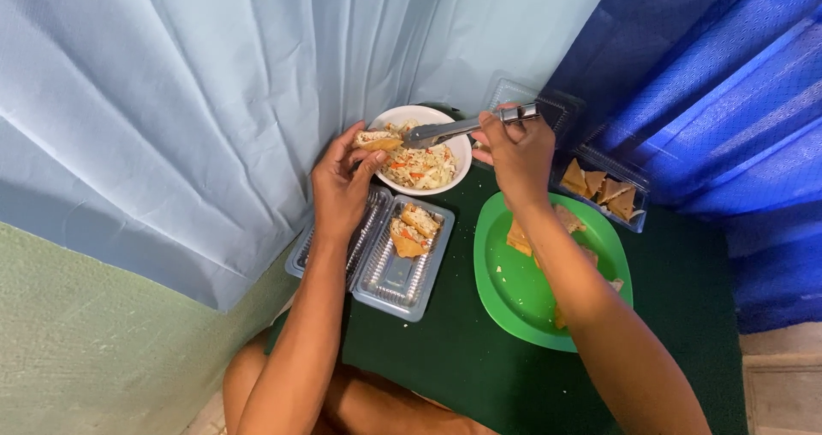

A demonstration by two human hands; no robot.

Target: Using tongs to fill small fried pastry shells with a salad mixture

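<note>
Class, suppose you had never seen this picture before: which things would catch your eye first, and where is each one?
First the two hands meeting over the white bowl of chopped salad at the top middle: the left hand holds a filled piece of bread at the bowl's rim, while the right hand holds metal tongs reaching into it. Next comes the bright green plate on the dark green table, right of a clear plastic tray.

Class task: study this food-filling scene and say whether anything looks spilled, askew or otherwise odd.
Only a few crumbs scattered on the green plate. The white bowl, clear tray and filled pieces sit in order; the left hand holds a shell, the right hand holds tongs.
</note>
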